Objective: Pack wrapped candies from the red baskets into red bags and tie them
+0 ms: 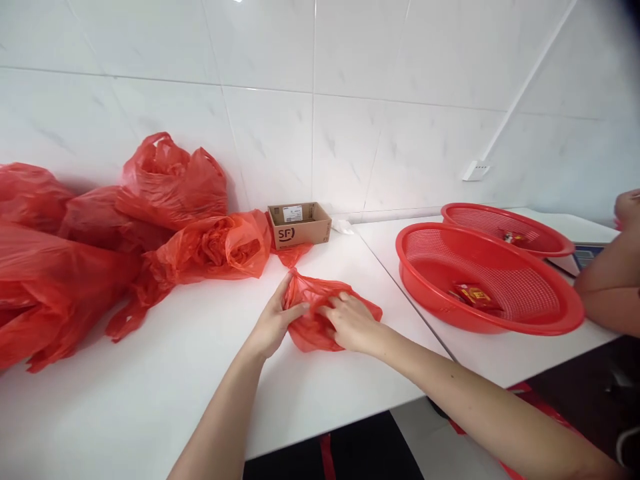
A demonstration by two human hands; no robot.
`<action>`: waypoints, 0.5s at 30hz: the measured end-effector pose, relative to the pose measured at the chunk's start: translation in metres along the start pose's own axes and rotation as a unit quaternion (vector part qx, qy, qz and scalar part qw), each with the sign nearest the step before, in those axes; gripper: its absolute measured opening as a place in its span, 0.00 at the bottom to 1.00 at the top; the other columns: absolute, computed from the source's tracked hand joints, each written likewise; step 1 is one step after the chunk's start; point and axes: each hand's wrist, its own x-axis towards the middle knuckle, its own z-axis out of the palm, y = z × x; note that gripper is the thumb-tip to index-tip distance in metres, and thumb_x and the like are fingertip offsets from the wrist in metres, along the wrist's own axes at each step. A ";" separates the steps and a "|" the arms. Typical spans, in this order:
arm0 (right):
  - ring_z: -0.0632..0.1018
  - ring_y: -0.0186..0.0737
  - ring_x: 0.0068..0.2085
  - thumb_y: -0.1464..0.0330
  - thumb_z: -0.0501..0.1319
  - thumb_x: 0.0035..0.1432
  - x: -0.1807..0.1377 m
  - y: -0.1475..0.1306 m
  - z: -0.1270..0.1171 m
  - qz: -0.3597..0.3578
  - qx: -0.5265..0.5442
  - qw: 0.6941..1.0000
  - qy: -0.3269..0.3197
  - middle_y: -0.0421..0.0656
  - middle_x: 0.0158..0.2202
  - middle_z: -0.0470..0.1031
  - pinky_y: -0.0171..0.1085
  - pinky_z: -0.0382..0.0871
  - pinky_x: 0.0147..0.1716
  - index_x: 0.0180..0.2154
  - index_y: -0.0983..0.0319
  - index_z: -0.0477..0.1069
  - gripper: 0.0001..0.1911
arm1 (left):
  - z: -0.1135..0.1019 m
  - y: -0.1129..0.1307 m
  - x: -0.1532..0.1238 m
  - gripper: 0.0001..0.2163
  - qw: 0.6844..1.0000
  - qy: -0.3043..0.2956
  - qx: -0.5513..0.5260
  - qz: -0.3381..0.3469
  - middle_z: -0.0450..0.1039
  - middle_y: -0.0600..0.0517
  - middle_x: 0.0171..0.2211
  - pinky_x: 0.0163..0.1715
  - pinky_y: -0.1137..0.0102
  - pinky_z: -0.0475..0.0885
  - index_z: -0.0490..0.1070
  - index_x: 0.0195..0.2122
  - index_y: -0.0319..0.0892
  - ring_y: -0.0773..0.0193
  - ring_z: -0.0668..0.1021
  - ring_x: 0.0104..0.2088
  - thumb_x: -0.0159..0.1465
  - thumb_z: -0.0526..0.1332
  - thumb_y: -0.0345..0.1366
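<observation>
So the white table (150,400) runs to a seam at its right edge, where a second table (480,347) butts up. Biggest lump here is the heap of red bags (175,187), bunched along the left end and back edge; can't tell what's in them. Over on the second table, the front basket (440,303) sits by its left edge, with the back basket (480,221) behind it. An open carton (307,233) stands at the white table's back edge. The thin red bag (310,337) lies flattish between back and front edges, near the seam. Left hand (273,327): thumb and index spread on the film. Right hand (350,323): fingers curled into it. Can't tell if either is really pinching. I'd call it early days: bag's in hand, mouth not visibly open, and the red packet (477,298) is still in the front basket.
</observation>
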 end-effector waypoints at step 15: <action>0.75 0.59 0.50 0.54 0.67 0.51 -0.004 0.076 -0.083 0.120 0.013 0.992 -0.023 0.51 0.42 0.79 0.56 0.62 0.53 0.40 0.58 0.79 0.18 | -0.008 -0.008 0.008 0.14 0.957 0.088 0.276 0.021 0.69 0.52 0.29 0.24 0.72 0.64 0.81 0.44 0.47 0.67 0.67 0.24 0.57 0.63 0.37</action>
